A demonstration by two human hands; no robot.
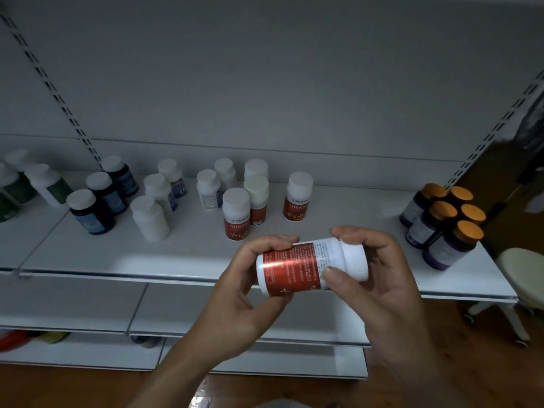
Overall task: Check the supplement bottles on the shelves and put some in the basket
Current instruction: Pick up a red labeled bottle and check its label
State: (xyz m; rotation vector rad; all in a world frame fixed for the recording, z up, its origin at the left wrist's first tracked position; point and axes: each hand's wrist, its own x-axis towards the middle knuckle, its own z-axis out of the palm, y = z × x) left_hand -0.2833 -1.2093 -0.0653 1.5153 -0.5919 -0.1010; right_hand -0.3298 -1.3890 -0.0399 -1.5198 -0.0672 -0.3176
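**Red-labelled bottle (294, 266) held sideways in front of the shelf (117, 248)**

A grey back panel (265, 83) with slotted uprights fills the far part of the view. Below it the white shelf runs wide from left to right, and lower shelves (73, 301) step out nearer beneath it. A wooden floor (59, 387) shows along the near edge. A pale round stool (521, 269) on castors stands at the right, just beside the shelf's end.

Bottles stand upright on the shelf in groups. At the right end are six orange-capped bottles (453, 245), dark and packed close together. At the far left are green-labelled bottles (50, 184), then three dark bottles with white caps (91, 213). Next comes a plain white bottle (150, 217), with several small white ones behind it. Near the middle stand three matching bottles (237, 213) with red labels and pale caps.

The left hand (244, 290) and the right hand (388, 275) hold the red-labelled bottle between them, near the viewer, in front of the shelf's near edge. It lies on its side with its white cap to the right and the label's small print facing up. The left hand's fingers (276, 242) curl over the base end, with the thumb underneath. The right hand pinches the cap end, forefinger on top at the shoulder and thumb pressed on the label. Its other fingers curl loosely behind the cap.
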